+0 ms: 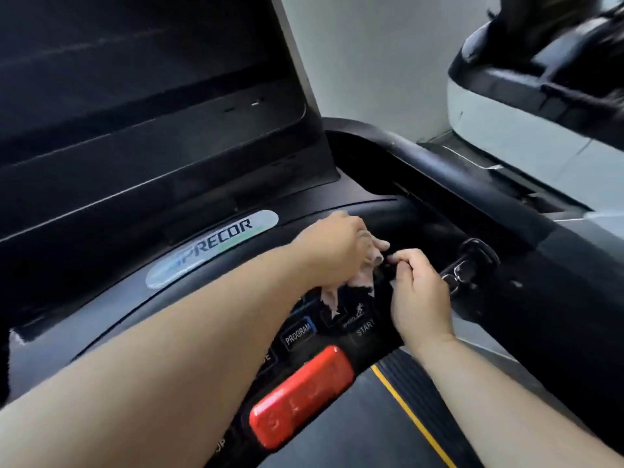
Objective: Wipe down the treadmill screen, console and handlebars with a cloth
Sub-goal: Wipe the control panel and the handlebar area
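A person leans over a treadmill console [422,211], both bare forearms reaching across the control panel. The left hand [332,244] is closed around a bunched pale pink cloth [363,276], pressing it onto the console just above the buttons, with a loose corner hanging down towards them. The right hand [418,292] sits just beside it, fingers curled and fingertips drawn together at a dark spot by the cloth; whether it grips anything cannot be told. Below the hands lie the PROGRAM button [299,329], the START button [364,327] and a large red stop button [300,396]. A silver logo badge [212,251] sits left of the cloth, under the dark screen [135,79]. A black handlebar [449,170] curves along the right, above the belt [354,427].
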A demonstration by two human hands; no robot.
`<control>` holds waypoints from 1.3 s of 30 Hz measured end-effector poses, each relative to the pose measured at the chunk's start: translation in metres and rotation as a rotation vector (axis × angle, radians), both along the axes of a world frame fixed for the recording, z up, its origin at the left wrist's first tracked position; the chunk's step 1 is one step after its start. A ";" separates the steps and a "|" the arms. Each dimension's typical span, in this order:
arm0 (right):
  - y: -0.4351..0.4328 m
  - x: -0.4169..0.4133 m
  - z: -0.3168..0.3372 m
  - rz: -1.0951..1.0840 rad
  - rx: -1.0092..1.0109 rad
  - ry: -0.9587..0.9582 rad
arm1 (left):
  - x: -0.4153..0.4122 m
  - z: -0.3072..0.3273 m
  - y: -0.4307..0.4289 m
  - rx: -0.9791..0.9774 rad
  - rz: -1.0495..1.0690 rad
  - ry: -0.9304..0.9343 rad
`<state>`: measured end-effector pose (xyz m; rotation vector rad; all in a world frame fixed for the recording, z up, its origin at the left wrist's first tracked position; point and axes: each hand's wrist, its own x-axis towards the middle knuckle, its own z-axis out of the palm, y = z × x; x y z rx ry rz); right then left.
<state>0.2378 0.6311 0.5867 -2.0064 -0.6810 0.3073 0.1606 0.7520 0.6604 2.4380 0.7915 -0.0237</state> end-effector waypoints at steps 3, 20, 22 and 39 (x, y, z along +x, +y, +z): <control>-0.018 0.000 0.000 -0.029 -0.040 0.028 | 0.006 0.000 0.000 -0.221 -0.002 -0.017; 0.056 -0.073 0.034 0.150 0.002 -0.306 | -0.208 0.010 0.004 0.148 0.291 0.259; 0.057 -0.078 0.029 0.133 -0.028 -0.367 | -0.211 0.010 0.005 0.191 0.273 0.240; 0.036 -0.056 0.018 0.269 0.157 -0.264 | -0.119 0.005 0.002 0.036 0.281 0.076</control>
